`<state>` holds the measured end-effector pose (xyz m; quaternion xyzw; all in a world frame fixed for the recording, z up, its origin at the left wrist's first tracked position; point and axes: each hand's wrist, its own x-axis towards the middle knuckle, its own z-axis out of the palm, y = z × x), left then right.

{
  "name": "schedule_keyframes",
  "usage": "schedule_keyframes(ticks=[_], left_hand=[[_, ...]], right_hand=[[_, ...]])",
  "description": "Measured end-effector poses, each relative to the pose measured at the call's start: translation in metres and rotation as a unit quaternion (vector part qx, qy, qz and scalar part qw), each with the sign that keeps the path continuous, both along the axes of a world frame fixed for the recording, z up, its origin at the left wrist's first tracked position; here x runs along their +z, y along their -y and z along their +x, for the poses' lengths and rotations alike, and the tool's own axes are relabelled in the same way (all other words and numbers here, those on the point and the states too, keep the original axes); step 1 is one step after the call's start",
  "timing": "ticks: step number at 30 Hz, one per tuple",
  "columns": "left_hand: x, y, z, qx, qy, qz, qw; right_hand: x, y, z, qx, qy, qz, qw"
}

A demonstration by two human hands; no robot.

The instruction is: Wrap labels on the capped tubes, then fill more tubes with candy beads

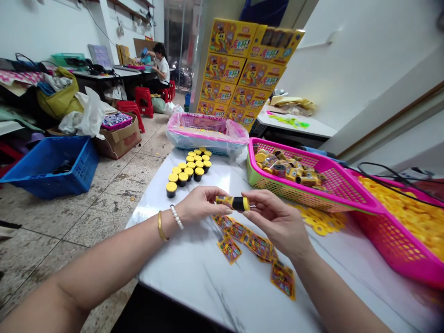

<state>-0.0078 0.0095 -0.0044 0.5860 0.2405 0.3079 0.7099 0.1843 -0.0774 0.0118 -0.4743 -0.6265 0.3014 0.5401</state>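
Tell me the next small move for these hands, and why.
Probably ease the sleeve further along the cup toward the yellow lid. A black band of cup shows bare between sleeve and lid; the left hand holds the sleeve end, and the right hand the lid end, so a gentle push together seems apt.

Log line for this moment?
left hand: on printed sleeve; right hand: at yellow lid of black cup; table: flat printed sleeves, lidded black cups

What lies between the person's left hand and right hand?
In the head view, a small cylinder with patterned, black and yellow parts lies between the left hand and right hand, held by both.
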Motion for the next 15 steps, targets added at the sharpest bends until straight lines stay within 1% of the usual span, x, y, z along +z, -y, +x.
schedule_keyframes(ticks=[3, 4, 6, 7, 9, 11, 13, 14, 15], left_hand=[[0.0016, 0.0025, -0.0014, 0.012, -0.046, 0.107, 0.993], [0.0021, 0.0034, -0.0017, 0.006, -0.057, 0.125, 0.991], [0.0028, 0.0048, -0.0019, -0.018, -0.067, 0.135, 0.988], [0.0029, 0.0051, -0.0016, -0.029, -0.064, 0.132, 0.989], [0.0026, 0.0046, -0.0008, -0.043, -0.044, 0.107, 0.992], [0.0015, 0.0037, 0.0002, -0.054, -0.021, 0.049, 0.997], [0.0004, 0.0044, 0.0007, -0.067, -0.016, -0.004, 0.998], [0.0, 0.0057, 0.0006, -0.07, -0.019, -0.01, 0.997], [-0.0002, 0.0076, 0.0004, -0.064, -0.024, 0.003, 0.998]], right_hand=[[-0.0028, 0.004, 0.0039, 0.005, 0.072, 0.032, 0.997], [-0.0031, 0.0053, 0.0045, 0.005, 0.111, 0.053, 0.992], [-0.0023, 0.0074, 0.0048, 0.009, 0.195, 0.107, 0.975], [-0.0013, 0.0082, 0.0049, 0.012, 0.227, 0.132, 0.965], [0.0011, 0.009, 0.0056, 0.003, 0.26, 0.164, 0.951], [0.0021, 0.0093, 0.0066, -0.024, 0.267, 0.177, 0.947], [-0.0001, 0.0095, 0.0061, -0.048, 0.26, 0.17, 0.949], [-0.0025, 0.0095, 0.0046, -0.055, 0.248, 0.154, 0.955], [-0.0056, 0.0094, 0.002, -0.062, 0.225, 0.127, 0.964]])
